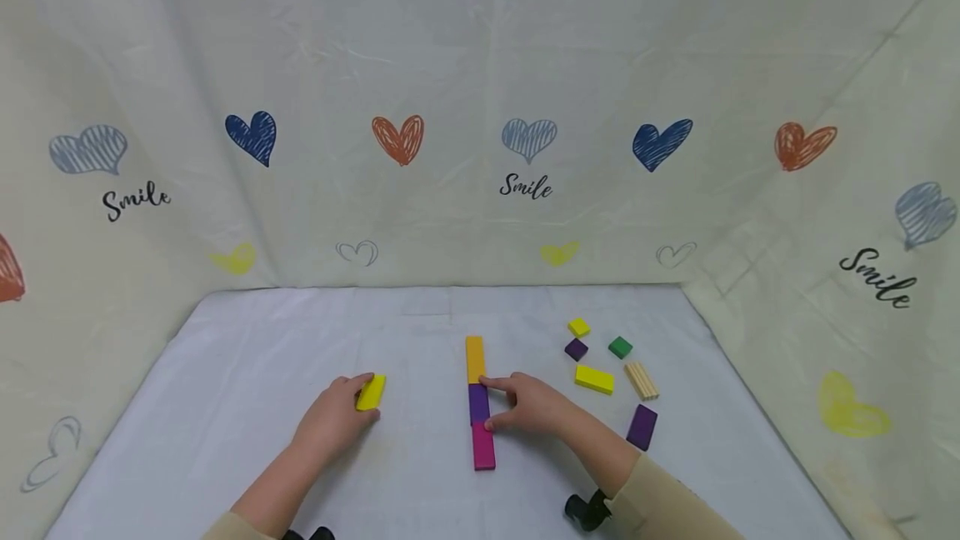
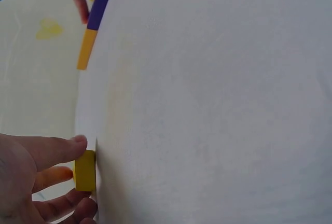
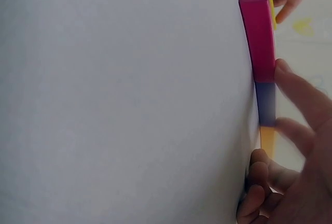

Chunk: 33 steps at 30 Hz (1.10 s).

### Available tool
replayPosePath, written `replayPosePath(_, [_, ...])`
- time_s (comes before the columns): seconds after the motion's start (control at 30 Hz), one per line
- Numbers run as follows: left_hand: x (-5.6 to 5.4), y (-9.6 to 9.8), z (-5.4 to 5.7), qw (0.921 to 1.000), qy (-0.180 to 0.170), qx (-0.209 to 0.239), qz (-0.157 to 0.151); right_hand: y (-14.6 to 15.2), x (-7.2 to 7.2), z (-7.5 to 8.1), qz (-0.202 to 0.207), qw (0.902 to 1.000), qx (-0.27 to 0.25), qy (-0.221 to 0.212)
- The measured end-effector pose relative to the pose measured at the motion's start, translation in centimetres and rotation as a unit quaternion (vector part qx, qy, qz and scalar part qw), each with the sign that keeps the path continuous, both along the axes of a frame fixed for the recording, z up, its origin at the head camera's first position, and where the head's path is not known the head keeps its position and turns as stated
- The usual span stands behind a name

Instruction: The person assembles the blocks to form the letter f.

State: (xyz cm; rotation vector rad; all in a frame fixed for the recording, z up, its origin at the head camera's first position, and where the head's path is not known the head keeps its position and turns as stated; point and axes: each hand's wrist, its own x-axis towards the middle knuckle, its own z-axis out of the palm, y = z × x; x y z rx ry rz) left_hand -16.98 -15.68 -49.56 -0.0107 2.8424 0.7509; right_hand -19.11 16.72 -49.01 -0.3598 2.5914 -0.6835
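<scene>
An orange block [image 1: 475,359], a purple block [image 1: 478,404] and a magenta block [image 1: 483,447] lie end to end in a straight line at the middle of the table. From the right side, my right hand [image 1: 536,408] touches this row: the index fingertip near the orange-purple joint, the thumb by the purple-magenta joint. Its other fingers are curled towards the cloth in the right wrist view. To the left, apart from the row, my left hand [image 1: 333,415] pinches a yellow block [image 2: 85,171] between thumb and fingers, low over the white cloth.
Right of the row lie a small yellow cube [image 1: 578,327], a dark purple cube [image 1: 576,349], a green cube [image 1: 620,347], a longer yellow block [image 1: 594,379], pale wooden sticks [image 1: 641,381] side by side, and a purple block [image 1: 642,427] by the right forearm. A heart-printed curtain [image 1: 450,215] stands behind.
</scene>
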Motion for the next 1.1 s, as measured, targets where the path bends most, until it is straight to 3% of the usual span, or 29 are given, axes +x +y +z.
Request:
replayPosePath(0.23, [-0.1, -0.7, 0.1, 0.9997, 0.008, -0.015, -0.015, 0.1, -0.1, 0.1, 0.000, 1.0000, 0.000, 0.002])
replayPosePath(0.5, [-0.4, -1.4, -0.3, 0.9998, 0.013, 0.002, -0.017, 0.2, -0.2, -0.1, 0.000, 1.0000, 0.005, 0.001])
replayPosePath(0.73, [-0.7, -1.6, 0.2, 0.9989, 0.029, 0.015, -0.035, 0.0, -0.1, 0.1, -0.002, 1.0000, 0.004, -0.005])
replayPosePath(0.93, [-1.4, -1.5, 0.7, 0.9975, 0.035, 0.028, -0.054, 0.0, -0.1, 0.1, -0.004, 1.0000, -0.002, -0.007])
replayPosePath(1.1, [-2.5, -0.9, 0.4, 0.9968, 0.031, 0.039, -0.063, 0.2, -0.2, -0.1, -0.003, 1.0000, -0.005, -0.007])
